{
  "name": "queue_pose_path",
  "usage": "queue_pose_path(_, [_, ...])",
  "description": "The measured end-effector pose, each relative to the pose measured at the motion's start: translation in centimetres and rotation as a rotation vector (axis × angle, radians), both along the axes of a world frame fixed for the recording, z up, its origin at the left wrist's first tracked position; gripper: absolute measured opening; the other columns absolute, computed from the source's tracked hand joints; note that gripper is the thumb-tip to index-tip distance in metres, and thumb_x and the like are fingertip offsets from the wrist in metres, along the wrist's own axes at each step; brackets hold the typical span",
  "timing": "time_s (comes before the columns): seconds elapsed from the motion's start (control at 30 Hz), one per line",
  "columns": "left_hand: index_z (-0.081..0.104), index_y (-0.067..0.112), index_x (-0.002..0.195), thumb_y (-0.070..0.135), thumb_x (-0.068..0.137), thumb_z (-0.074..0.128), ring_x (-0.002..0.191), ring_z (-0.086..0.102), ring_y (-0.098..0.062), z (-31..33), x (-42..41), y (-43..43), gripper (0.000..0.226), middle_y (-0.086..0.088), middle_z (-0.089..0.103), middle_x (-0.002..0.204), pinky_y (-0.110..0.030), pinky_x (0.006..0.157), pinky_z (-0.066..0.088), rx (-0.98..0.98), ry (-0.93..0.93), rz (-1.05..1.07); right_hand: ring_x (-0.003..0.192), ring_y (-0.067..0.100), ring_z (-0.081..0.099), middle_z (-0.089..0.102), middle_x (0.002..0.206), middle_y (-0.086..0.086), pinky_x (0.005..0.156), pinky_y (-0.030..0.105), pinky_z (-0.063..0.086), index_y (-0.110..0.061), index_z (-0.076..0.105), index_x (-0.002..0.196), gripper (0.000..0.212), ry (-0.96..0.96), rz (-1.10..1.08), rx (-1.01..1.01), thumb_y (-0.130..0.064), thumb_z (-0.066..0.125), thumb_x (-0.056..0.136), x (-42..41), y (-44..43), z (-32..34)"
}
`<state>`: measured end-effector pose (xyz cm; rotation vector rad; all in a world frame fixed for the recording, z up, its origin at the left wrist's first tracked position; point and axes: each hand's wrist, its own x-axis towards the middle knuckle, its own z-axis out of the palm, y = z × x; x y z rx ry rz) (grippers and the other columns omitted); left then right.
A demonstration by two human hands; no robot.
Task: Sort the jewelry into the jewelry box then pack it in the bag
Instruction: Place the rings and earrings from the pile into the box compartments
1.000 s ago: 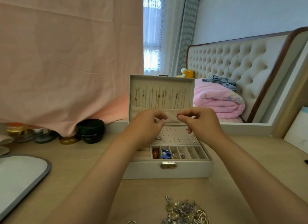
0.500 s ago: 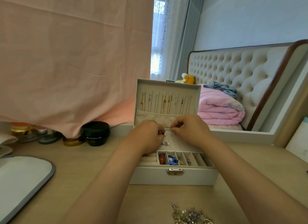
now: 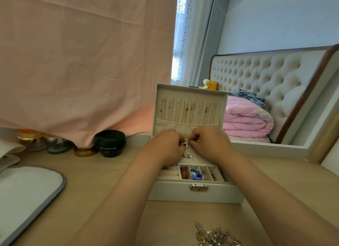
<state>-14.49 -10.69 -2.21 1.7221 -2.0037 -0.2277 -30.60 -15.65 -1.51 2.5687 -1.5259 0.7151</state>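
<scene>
Pinching a tiny silvery piece of jewelry between the fingertips of the left hand and the right hand, both curled tight on it. Too small to call stud or clasp. Hovering low over the pale perforated earring panel, probably to line a post up with a hole, hence the close two-handed grip.

All of it inside the cream leatherette jewelry box, sitting open on the light wooden tabletop. Keeping the lid upright, letting thin gold and silver necklaces hang straight and untangled. Nearer the latch, narrow divided slots holding red, blue and metallic bits, apparently sorted by kind.

Waiting at the near edge, well apart from the box: a loose tangled heap of silvery and gold jewelry, so plenty left to sort, by the look of it. No bag clearly in sight.

Off left, a squat black round jar under a hanging pink cloth.
</scene>
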Motion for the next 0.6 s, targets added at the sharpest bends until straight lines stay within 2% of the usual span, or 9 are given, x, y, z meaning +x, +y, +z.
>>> queue_pose_path(0.27, [0.062,0.024,0.131,0.031,0.095,0.058,0.115,0.057,-0.018,0.0,0.0,0.0,0.037,0.000,0.062,0.128,-0.038,0.099,0.050,-0.012,-0.018,-0.005,0.090,0.003,0.060,0.068,0.102,-0.016,0.080,0.028,0.052,-0.034,0.076,0.097,0.019,0.028,0.075,0.198,-0.025,0.060,0.092,-0.8,0.2,0.9])
queue_pose_path(0.5, [0.065,0.024,0.127,0.031,0.096,0.058,0.109,0.057,-0.017,0.2,-0.2,0.1,0.033,0.000,0.062,0.123,-0.037,0.095,0.051,-0.016,-0.043,-0.015,0.104,0.008,0.060,0.067,0.107,-0.016,0.093,0.035,0.052,-0.032,0.076,0.103,0.026,-0.015,0.085,0.192,-0.019,0.057,0.091,-0.8,1.0,0.5])
queue_pose_path(0.6, [0.062,0.025,0.131,0.032,0.095,0.060,0.116,0.055,-0.016,0.6,-0.2,0.4,0.037,0.002,0.060,0.130,-0.035,0.100,0.048,-0.038,-0.044,-0.013,0.109,0.009,0.060,0.067,0.116,-0.012,0.094,0.035,0.052,-0.032,0.074,0.110,0.026,-0.028,0.092,0.183,-0.023,0.057,0.093,-1.4,1.7,1.0])
